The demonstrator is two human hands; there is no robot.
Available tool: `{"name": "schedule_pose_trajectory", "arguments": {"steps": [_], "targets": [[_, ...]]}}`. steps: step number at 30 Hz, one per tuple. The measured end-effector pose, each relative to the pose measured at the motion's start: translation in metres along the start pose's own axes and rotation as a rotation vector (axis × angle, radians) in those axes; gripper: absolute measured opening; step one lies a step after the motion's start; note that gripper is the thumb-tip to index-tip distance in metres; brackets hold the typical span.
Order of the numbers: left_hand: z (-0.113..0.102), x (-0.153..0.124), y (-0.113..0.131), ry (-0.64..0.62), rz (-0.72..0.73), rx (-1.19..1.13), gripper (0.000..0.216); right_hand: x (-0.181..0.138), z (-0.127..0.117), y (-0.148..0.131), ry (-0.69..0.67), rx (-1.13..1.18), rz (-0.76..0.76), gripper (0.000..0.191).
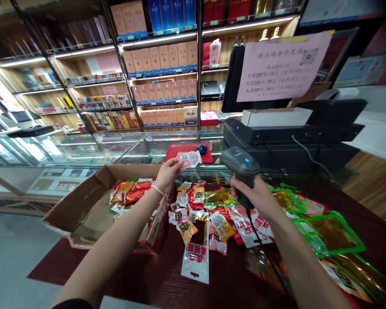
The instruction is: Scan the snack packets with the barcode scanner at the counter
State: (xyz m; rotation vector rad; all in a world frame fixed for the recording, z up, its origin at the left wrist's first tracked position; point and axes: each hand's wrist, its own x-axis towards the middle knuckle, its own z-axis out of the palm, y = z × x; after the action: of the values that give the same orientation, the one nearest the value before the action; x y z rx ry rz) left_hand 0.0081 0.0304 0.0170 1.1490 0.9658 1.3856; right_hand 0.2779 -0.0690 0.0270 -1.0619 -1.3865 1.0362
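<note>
Pinched in my left hand [169, 174] is a small pink and clear snack packet [189, 159], its printed side with a barcode turned up. It hovers over the near edge of a red mouse pad [173, 152]. My right hand [247, 189] grips the handle of a black barcode scanner [239, 162], whose head points left toward the packet; a blue light glows on its top. Below both hands lies a heap of snack packets [223, 225]. Left of it, a cardboard box [93, 214] holds more red and green packets [133, 191], partly hidden by my left forearm.
A dark red table [173, 279] bears the heap. Green-edged packets [331, 234] lie at right. Behind are a glass counter [135, 143], a computer mouse [201, 148], a cash register [270, 135] and a pink paper sign [281, 68]. Shelves of boxes [161, 60] line the wall.
</note>
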Motion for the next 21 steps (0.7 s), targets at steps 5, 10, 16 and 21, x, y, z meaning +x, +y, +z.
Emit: {"name": "schedule_pose_trajectory", "arguments": {"steps": [5,10,16,21], "targets": [[-0.001,-0.003,0.001,0.013,0.029,0.026,0.044,-0.008,0.006,0.003,-0.074,-0.052,0.088,0.039],[-0.002,-0.001,-0.002,0.025,0.066,0.131,0.036,-0.011,0.009,0.004,-0.118,-0.188,0.106,0.047],[-0.002,0.0,-0.004,0.007,0.082,0.166,0.032,-0.012,0.012,-0.003,-0.127,-0.191,0.101,0.041],[-0.003,-0.003,-0.001,0.016,0.086,0.13,0.032,-0.012,0.013,-0.006,-0.124,-0.141,0.107,0.045]]}}
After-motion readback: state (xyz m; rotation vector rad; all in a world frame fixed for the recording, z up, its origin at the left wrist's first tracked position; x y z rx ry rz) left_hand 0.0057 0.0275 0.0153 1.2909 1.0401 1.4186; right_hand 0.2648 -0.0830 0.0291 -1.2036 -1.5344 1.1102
